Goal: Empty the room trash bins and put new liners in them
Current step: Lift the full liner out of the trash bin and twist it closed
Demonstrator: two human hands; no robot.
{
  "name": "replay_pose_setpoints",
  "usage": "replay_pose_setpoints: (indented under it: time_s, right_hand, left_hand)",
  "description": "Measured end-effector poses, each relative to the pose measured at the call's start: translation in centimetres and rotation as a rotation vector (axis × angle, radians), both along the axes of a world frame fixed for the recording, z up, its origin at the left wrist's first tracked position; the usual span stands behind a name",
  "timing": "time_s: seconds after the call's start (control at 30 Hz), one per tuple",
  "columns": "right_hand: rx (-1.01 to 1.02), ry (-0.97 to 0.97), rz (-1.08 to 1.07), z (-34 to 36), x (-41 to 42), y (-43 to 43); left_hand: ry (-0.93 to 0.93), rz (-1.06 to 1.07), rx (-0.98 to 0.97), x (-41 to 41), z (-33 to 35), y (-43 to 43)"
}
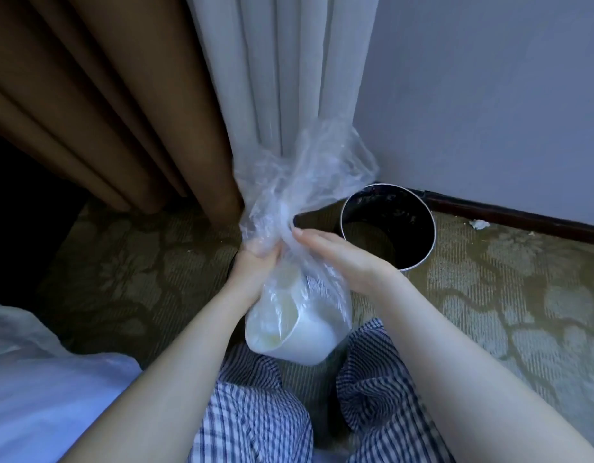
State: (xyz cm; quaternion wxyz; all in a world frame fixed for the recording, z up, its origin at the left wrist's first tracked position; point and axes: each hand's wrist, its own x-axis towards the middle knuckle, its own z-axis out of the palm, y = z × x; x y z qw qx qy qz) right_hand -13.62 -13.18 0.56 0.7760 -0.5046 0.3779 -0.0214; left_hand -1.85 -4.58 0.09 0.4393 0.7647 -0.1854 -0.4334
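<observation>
A clear plastic liner bag (299, 195) hangs in front of me with a white paper cup (305, 332) lying in its bottom. My left hand (255, 265) grips the bag's gathered neck from the left. My right hand (335, 259) lies against the neck from the right with its fingers straight. The bag's loose top flares above both hands. The round metal trash bin (389, 225) stands on the carpet in the corner behind the bag, dark inside and with no liner in it.
Brown curtains (105, 95) and white sheer curtains (282, 68) hang behind the bag. A wall (489, 95) with a dark baseboard runs to the right. A scrap of litter (479, 223) lies by the baseboard. White bedding (38, 379) is at lower left.
</observation>
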Motion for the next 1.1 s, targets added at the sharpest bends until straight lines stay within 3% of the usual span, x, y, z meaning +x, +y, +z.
replay_pose_setpoints:
  time_s: [0.1, 0.17, 0.3, 0.4, 0.5, 0.63, 0.73, 0.87, 0.97, 1.1]
  right_hand:
    - [0.019, -0.016, 0.255, 0.0, -0.1, 0.9]
    - [-0.061, 0.013, 0.296, -0.8, 0.4, 1.6]
    - [-0.249, 0.099, -0.029, -1.0, 1.7, 2.3]
    - [-0.329, 0.137, -0.118, -1.4, 2.1, 2.3]
    - [-0.259, 0.113, -0.122, -1.6, 2.2, 2.3]
    - [0.027, -0.084, -0.136, -0.9, 2.2, 2.2]
    - [-0.009, -0.098, -0.013, -0.7, 2.1, 2.7]
    - [0.001, -0.115, 0.087, -0.7, 1.5, 2.8]
    - [-0.156, -0.121, 0.243, -1.0, 1.5, 2.5]
    - [-0.253, -0.031, 0.477, -1.5, 1.8, 2.8]
  left_hand:
    - [-0.04, 0.094, -0.013, 0.4, -0.1, -0.1]
    - [-0.064, 0.119, -0.012, 0.3, 0.0, 0.0]
    - [0.051, 0.178, -0.019, -0.4, 0.5, -0.2]
    - [0.164, 0.083, 0.0, -1.0, 0.5, -0.3]
    - [0.223, -0.037, -0.008, -1.6, 0.3, -0.1]
    - [0.285, -0.011, -0.051, -1.4, 0.0, -0.5]
    - [0.283, -0.04, 0.011, -0.8, -0.6, -0.2]
    - [0.518, -0.014, -0.05, 0.3, -0.3, 0.6]
    - [0.623, -0.001, -0.092, 1.1, -0.2, 0.7]
    - [0.573, -0.224, -0.083, 1.8, -0.2, 1.3]
